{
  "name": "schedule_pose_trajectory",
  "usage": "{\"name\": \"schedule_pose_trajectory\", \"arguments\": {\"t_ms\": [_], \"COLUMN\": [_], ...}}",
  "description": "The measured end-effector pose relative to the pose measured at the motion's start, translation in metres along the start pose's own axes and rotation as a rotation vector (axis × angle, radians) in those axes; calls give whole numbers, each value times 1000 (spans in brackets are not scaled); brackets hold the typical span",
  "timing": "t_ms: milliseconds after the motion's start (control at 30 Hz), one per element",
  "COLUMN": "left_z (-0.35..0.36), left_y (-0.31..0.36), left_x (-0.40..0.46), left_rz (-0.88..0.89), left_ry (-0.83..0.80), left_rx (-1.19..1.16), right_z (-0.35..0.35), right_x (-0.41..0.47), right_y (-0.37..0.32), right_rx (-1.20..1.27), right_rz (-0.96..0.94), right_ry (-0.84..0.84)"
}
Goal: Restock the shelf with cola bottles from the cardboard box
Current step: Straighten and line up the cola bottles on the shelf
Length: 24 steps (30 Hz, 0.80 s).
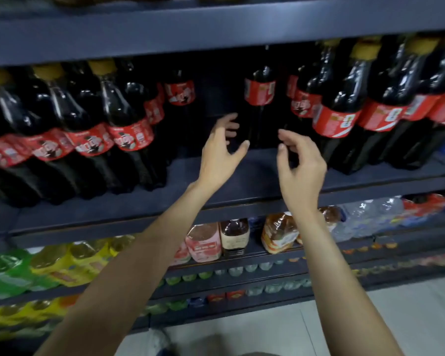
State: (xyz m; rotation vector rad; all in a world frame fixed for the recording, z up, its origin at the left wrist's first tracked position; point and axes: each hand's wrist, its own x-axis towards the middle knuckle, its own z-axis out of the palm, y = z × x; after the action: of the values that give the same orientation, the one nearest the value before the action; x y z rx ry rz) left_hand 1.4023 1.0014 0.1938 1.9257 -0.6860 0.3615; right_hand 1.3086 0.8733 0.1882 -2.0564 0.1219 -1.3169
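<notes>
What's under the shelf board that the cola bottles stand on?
Under the shelf board sits a lower shelf with pink packs, a dark bottle and water bottles. The forearms cover part of that row, so what lies behind them cannot be seen.

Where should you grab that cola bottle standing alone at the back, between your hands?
Probably the dark body just under the red label of the lone cola bottle, coming straight from the front. It stands upright, with open shelf before it and rows crowding both sides.
</notes>
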Motion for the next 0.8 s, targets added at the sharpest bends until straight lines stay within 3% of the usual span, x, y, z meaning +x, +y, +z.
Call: {"name": "schedule_pose_trajectory", "arguments": {"t_ms": [67, 133, 267, 400, 567, 800], "left_z": [24, 43, 65, 62, 22, -48], "left_y": [2, 5, 7, 7, -15, -33], "left_x": [22, 41, 70, 77, 50, 4], "left_rz": [-78, -147, -234, -232, -180, -183], "left_ry": [6, 53, 100, 124, 96, -36], "left_rx": [-75, -165, -68, 108, 8, -140], "right_z": [-24, -37, -40, -38, -48, -10], "right_x": [-8, -5, 12, 21, 22, 10], "right_y": [9, 17, 33, 39, 35, 0], "right_rx": [-112, -162, -75, -18, 23, 95], "right_rz": [53, 168, 409, 440, 453, 360], "right_ry": [205, 272, 6, -94, -115, -284]}}
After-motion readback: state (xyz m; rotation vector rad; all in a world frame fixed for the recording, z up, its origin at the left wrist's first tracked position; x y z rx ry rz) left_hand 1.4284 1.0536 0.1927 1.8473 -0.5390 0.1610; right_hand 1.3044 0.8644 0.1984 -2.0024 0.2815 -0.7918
